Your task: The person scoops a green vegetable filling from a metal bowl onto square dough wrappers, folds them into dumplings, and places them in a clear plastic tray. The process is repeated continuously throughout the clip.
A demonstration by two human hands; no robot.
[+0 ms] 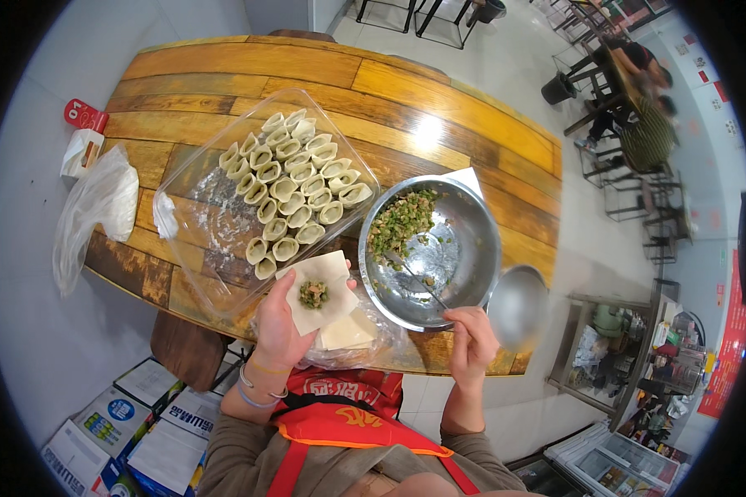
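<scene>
On my left hand (284, 329) lies a square dough wrapper (339, 301), with a small mound of green and pinkish filling (313, 295) near its middle. My right hand (475, 341) grips the end of a thin metal utensil (432, 291); its far tip reaches into the chopped filling (410, 217) in a steel bowl (492, 248). A stack of wrappers (351, 330) sits in clear plastic at the table's near edge, partly hidden by my left hand. Beyond that hand, a clear plastic tray (189, 273) holds rows of folded dumplings (292, 186) and scattered flour.
Right of the bowl is a round metal dish or lid (518, 307), blurred. A plastic bag with white contents (119, 192) and a tissue box (82, 152) stand at the wooden table's (404, 93) left edge. Cartons (168, 447) lie on the floor. People (649, 133) sit farther off.
</scene>
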